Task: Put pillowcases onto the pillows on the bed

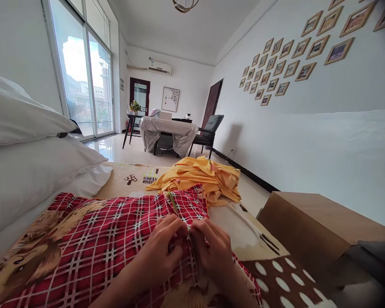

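A red plaid cloth [115,226] with a printed furry animal lies spread in front of me, slightly rumpled. My left hand [167,240] and my right hand [212,244] meet over its right part, fingertips close together. Both are closed in a pinch on the plaid cloth; the exact spot they grip is partly hidden by the fingers. Just beyond the fingertips, a thin green strip [172,202] runs along the fabric. Behind the plaid cloth, a crumpled yellow-orange cloth [199,175] lies in a heap.
White pillows [35,167] are stacked at the left. Under the cloths is a beige and brown patterned blanket [269,278]. A cardboard box [308,231] stands at the right. Farther back are a covered table [167,125], a black chair [209,130] and glass doors [80,81].
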The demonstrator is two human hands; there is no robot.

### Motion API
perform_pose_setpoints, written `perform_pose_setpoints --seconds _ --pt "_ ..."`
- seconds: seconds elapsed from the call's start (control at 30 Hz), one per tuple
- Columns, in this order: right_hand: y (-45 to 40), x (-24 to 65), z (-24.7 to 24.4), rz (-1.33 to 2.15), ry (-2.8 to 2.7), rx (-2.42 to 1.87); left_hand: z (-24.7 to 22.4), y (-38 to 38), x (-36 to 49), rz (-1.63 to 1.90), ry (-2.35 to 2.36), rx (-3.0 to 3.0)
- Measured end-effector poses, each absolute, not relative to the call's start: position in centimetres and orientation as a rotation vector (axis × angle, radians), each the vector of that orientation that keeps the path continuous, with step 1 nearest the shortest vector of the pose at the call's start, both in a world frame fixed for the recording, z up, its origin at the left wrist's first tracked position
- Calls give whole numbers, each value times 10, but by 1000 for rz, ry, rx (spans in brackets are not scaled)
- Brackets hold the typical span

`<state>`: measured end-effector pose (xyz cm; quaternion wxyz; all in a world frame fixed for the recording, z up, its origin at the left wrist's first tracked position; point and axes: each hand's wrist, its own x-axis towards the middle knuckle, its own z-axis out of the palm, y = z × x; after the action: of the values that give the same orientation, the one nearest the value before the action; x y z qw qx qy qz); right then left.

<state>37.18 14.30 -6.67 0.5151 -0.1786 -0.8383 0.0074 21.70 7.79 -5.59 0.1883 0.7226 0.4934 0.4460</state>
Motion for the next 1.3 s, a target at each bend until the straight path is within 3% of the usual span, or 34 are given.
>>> perform_pose_setpoints --seconds 0.3,0.53,1.3 --pt "137 371 -65 38 -2080 -445 -60 81 219 1302 1202 1852" --pt "138 372 -62 56 -2091 -451 -71 81 227 1294 1538 2113" --pt "140 372 -63 79 -2076 -447 -80 80 233 1527 1698 2319"
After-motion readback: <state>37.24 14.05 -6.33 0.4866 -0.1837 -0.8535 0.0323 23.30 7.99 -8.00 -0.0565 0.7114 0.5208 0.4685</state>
